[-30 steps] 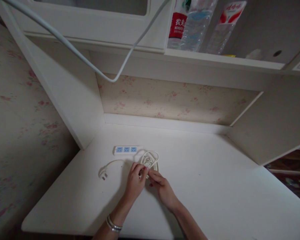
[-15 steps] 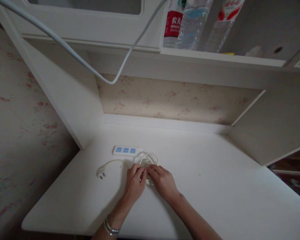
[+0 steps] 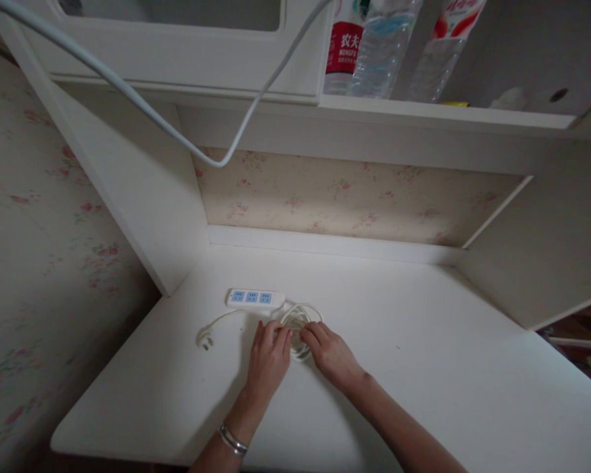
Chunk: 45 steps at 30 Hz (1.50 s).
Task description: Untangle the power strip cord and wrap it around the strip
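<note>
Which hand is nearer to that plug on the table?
Left. The left hand is to the right of the plug, apart from it, at the near side of the coil; the right hand is farther off, at the coil's right side.

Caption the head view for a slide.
Left hand and right hand touch a coiled cord beside a three-socket power strip.

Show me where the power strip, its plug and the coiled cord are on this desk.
Power strip (image 3: 254, 298): head view, on the middle socket.
Plug (image 3: 205, 337): head view, on its body, by the prongs.
Coiled cord (image 3: 298, 320): head view, on the loops near the hands.
</note>
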Tool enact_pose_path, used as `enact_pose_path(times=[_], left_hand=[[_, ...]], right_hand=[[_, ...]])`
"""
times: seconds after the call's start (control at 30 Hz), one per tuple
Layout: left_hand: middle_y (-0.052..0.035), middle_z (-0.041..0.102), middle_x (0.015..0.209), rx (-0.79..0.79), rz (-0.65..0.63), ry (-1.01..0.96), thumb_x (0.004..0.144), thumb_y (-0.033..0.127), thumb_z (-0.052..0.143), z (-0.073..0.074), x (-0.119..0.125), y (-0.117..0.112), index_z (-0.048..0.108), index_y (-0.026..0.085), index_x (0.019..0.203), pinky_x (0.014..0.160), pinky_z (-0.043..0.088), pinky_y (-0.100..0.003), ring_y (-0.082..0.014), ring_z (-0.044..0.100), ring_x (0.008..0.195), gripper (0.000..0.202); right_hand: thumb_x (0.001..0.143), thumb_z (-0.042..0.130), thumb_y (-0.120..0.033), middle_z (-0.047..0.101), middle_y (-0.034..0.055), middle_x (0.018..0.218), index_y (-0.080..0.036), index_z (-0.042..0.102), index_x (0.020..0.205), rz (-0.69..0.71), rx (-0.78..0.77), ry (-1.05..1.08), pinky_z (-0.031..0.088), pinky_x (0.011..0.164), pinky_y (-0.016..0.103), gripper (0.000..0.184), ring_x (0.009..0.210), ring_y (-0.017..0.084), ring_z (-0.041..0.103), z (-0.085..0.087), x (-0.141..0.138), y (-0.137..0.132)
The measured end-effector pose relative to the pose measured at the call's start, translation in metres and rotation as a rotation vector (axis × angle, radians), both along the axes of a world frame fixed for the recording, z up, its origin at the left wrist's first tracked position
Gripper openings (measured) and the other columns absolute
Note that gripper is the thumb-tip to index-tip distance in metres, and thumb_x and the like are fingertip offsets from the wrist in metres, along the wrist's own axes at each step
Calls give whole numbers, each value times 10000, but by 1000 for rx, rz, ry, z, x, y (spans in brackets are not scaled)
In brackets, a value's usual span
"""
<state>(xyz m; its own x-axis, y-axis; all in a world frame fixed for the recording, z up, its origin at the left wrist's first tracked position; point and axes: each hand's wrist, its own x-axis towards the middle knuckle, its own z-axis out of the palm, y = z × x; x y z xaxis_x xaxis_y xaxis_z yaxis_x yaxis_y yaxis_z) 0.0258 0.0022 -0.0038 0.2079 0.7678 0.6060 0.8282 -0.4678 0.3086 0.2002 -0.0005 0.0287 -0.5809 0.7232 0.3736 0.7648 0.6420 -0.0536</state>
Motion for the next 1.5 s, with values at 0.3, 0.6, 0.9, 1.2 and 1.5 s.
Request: enact_pose_path(times=[0.3, 0.6, 0.9, 1.2, 1.5], left_hand=[[-82, 585, 1007, -57, 98, 74, 901, 178, 488, -2, -11, 8, 634, 213, 924, 893, 462, -410, -226, 584, 923, 152], [-54, 576, 916, -201, 20, -134, 935, 188, 414, -14, -21, 20, 600, 195, 891, 759, 497, -310, -173, 592, 835, 191], [-67, 551, 909, -294, -116, -367, 943, 191, 366, -22, -12, 17, 579, 180, 874, 752, 520, -345, -176, 579, 827, 224], [-55, 520, 867, -180, 65, -317, 941, 165, 360, -22, -13, 18, 523, 176, 823, 797, 510, -401, -189, 548, 840, 201], [-59, 550, 943, -165, 161, -80, 948, 211, 398, -7, -4, 10, 543, 174, 896, 691, 503, -288, -169, 601, 807, 158]], right_hand=[[949, 378, -121, 573, 89, 1038, -173, 609, 1105, 97, -351, 152, 463, 839, 301, 284, 947, 185, 539, 40, 18, -6], [975, 370, -244, 612, 69, 969, -179, 627, 925, 99, -538, 177, 454, 864, 289, 269, 931, 155, 566, 72, 55, -11], [908, 494, -346, 705, 114, 783, -161, 661, 966, -254, -250, -139, 473, 733, 332, 256, 732, 220, 662, 48, -44, -33], [917, 469, -461, 691, 40, 719, -216, 676, 762, 11, -447, -40, 447, 726, 283, 356, 700, 174, 636, 56, -13, -7], [863, 537, -500, 534, -11, 672, -186, 583, 657, -36, -900, 688, 311, 1037, 405, 378, 752, 171, 547, 67, 86, -17]])
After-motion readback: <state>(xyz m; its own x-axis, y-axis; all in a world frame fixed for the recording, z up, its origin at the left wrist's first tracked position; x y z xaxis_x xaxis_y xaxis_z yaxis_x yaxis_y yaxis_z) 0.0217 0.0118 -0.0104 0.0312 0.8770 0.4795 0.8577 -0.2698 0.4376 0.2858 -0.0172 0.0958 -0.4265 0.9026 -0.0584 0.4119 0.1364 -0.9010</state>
